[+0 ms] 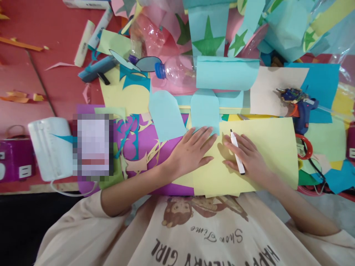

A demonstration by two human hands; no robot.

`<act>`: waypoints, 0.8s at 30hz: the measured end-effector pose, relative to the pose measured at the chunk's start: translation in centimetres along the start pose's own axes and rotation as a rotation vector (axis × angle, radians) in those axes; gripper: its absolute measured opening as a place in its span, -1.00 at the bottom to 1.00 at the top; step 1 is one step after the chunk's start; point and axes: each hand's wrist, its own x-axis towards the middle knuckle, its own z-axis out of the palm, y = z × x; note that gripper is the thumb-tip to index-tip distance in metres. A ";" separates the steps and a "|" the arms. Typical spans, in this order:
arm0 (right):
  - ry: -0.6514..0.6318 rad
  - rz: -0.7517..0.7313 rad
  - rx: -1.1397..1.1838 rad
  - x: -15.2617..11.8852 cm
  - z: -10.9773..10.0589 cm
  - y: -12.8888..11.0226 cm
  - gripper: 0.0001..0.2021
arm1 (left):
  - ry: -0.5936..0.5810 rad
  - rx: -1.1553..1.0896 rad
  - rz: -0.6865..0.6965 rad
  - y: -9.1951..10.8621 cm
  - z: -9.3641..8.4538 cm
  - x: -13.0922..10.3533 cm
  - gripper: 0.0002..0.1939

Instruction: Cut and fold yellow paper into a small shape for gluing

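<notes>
My left hand (194, 147) lies flat with fingers spread, its fingertips touching the lower edge of a light blue rounded paper piece (204, 107). Part of the palm rests on a pale yellow sheet (266, 147). A white marker (236, 151) with a dark tip pointing away from me is held between the thumb and fingers of my right hand (248, 155), over the same yellow sheet. Another light blue rounded piece (168, 114) sits just left of the first. Beyond them a clear plastic bottle (180, 70) with a blue cap lies sideways, wrapped in light blue paper (227, 73).
On the right are a blue glue gun (303, 114) and orange scissor handles (308, 147). Purple paper (149, 147) with cut scraps, a phone-like blurred screen (93, 146) and a white power bank-like case (51, 147) lie left. Star-decorated paper (209, 37) crowds the back.
</notes>
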 end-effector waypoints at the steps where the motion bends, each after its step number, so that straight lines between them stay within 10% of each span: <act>1: -0.001 0.000 0.002 0.0 0.0 0.0 -0.46 | 0.005 -0.006 0.000 0.0 0.0 -0.1 -0.43; 9: -0.021 0.052 0.096 0.7 -1.0 -0.6 -0.45 | 0.005 -0.042 -0.006 0.1 -0.4 0.0 -0.46; 16: -0.033 0.312 0.621 3.9 -3.6 0.4 -0.66 | 0.007 -0.051 -0.014 0.4 -0.6 0.6 -0.46; 24: 0.115 0.515 1.166 8.9 -1.1 2.4 -0.48 | 0.040 -0.038 -0.014 0.5 -0.2 0.6 -0.42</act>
